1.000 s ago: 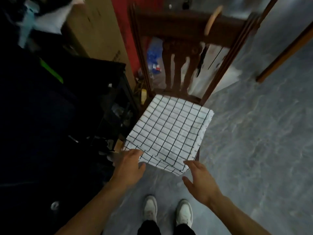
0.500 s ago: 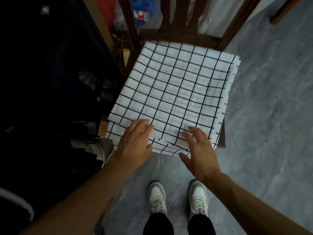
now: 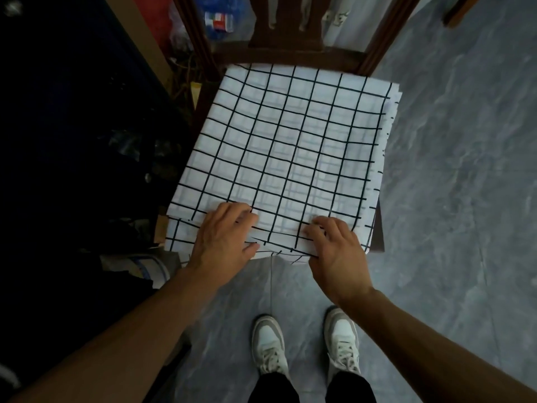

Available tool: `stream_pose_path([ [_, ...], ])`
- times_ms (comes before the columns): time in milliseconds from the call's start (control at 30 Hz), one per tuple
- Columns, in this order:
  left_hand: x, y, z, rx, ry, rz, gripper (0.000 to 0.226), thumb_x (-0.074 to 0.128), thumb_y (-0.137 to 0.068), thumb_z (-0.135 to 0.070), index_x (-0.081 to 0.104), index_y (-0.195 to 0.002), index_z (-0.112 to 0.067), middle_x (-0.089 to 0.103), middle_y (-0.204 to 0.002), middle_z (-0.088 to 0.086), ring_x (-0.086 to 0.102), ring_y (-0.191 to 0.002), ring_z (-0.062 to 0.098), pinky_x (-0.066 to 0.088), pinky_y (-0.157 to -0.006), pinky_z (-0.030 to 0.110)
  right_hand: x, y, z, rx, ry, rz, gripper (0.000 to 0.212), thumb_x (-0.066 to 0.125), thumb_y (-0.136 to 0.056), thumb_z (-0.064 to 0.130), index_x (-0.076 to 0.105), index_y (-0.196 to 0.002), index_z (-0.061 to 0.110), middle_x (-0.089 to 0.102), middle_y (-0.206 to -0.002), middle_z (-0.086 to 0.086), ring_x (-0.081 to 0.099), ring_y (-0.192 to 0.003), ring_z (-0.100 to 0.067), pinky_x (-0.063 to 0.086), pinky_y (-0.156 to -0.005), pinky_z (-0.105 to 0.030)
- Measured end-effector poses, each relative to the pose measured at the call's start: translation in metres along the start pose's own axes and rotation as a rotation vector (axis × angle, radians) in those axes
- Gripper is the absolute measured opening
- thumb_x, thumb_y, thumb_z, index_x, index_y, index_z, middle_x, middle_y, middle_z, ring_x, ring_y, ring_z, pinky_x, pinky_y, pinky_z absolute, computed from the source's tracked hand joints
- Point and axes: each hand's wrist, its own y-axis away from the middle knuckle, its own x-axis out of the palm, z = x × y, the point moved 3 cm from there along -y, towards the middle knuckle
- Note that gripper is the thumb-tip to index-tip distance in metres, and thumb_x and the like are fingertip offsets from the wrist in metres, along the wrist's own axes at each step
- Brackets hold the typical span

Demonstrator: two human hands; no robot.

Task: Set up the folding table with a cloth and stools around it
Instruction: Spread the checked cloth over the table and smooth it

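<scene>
Grey marbled tile floor [image 3: 453, 199] here, with a pile of dark clutter off to the left that's too dim to make out. A dark brown wooden chair [image 3: 290, 53] stands on the floor, and the folded white cloth with a black grid pattern [image 3: 284, 152] lies on its seat, covering pretty much all of it, layered edges showing along the right side.

Both hands are down on the near edge of the cloth. The left hand [image 3: 223, 242] has its fingers [image 3: 241, 216] curled over the top layer with the thumb tucked at the hanging edge, so it's pinching the cloth. The right hand [image 3: 337, 251] is just beside it, fingers [image 3: 319, 228] curled and gripping the same edge, fabric bunched a bit between the two hands. Past the fingertips the cloth runs flat to the chair back. White sneakers [image 3: 270, 347] stand below the wrists on the floor.
</scene>
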Motion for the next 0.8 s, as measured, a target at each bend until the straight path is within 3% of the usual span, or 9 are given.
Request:
stream_pose_path([
  [233,-0.007,-0.002,0.001,0.071,0.074,-0.095,0.025,0.072,-0.081,-0.035,0.067,-0.100,-0.019,0.063,-0.101,-0.005,0.055,-0.098,0.019,0.045,-0.082,0.038,-0.013,-0.007,0.001,-0.017,-0.026,-0.024,0.027,0.058,-0.084,0.013,0.063,-0.110,0.012,0.066,-0.109,-0.005,0.060,-0.098,-0.024,0.053,-0.083,-0.035],
  [433,-0.019,-0.006,-0.004,0.082,0.187,-0.044,0.044,0.063,-0.079,-0.053,0.064,-0.110,-0.022,0.062,-0.105,-0.008,0.052,-0.101,0.013,0.042,-0.085,0.034,-0.019,-0.013,-0.004,0.009,-0.061,0.007,0.024,0.058,-0.088,0.011,0.065,-0.111,0.012,0.070,-0.102,-0.005,0.063,-0.092,-0.025,0.056,-0.075,-0.037],
  [633,-0.021,-0.013,0.001,0.034,0.056,-0.129,0.027,0.077,-0.067,-0.003,0.067,-0.090,-0.013,0.064,-0.088,0.001,0.058,-0.086,0.023,0.048,-0.073,0.037,-0.032,-0.020,-0.008,0.026,-0.144,0.078,0.021,0.047,-0.094,0.014,0.064,-0.108,0.013,0.067,-0.092,-0.003,0.060,-0.082,-0.024,0.054,-0.067,-0.040],
  [700,-0.025,-0.014,0.001,0.052,0.057,-0.180,0.022,0.074,-0.067,0.001,0.065,-0.083,-0.011,0.061,-0.079,0.003,0.056,-0.077,0.024,0.046,-0.066,0.034,-0.035,-0.019,-0.010,0.038,-0.176,0.103,0.020,0.045,-0.096,0.018,0.062,-0.107,0.015,0.065,-0.093,-0.002,0.059,-0.081,-0.023,0.053,-0.066,-0.040],
  [800,-0.039,-0.015,-0.008,0.103,0.055,-0.208,0.017,0.070,-0.072,0.000,0.064,-0.083,-0.011,0.058,-0.075,0.002,0.053,-0.072,0.022,0.044,-0.061,0.034,-0.042,-0.016,-0.012,0.014,-0.197,0.131,0.022,0.060,-0.090,0.022,0.060,-0.111,0.017,0.065,-0.100,-0.001,0.060,-0.090,-0.021,0.054,-0.074,-0.038],
])
